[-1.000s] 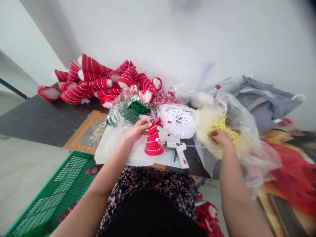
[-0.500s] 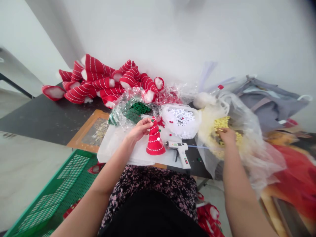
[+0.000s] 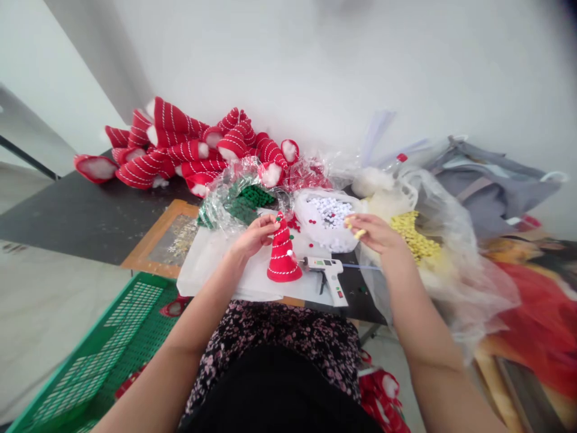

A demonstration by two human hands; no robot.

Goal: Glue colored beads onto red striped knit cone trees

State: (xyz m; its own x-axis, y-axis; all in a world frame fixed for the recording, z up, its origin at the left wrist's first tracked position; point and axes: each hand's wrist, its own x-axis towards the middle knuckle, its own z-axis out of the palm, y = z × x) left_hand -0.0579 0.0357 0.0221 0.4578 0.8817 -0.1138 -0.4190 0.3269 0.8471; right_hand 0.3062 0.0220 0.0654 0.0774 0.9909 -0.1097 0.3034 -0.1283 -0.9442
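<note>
Grips red cone (image 3: 283, 258) and yellow pompoms (image 3: 359, 234)

Pinches the tip of the cone, upright on white paper (image 3: 211, 264) just beside a glue gun (image 3: 331, 270), with the left hand (image 3: 255, 236). Clasps the pompoms in the fingertips of the right hand (image 3: 378, 233), near a white bag (image 3: 303, 209).

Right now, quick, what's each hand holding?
Left hand: closed, holding the red cone near its tip.
Right hand: closed, pinching small yellow pieces.

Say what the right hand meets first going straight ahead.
The right hand likely meets the bag of white balls; depth is unclear, so it might pass above.
</note>
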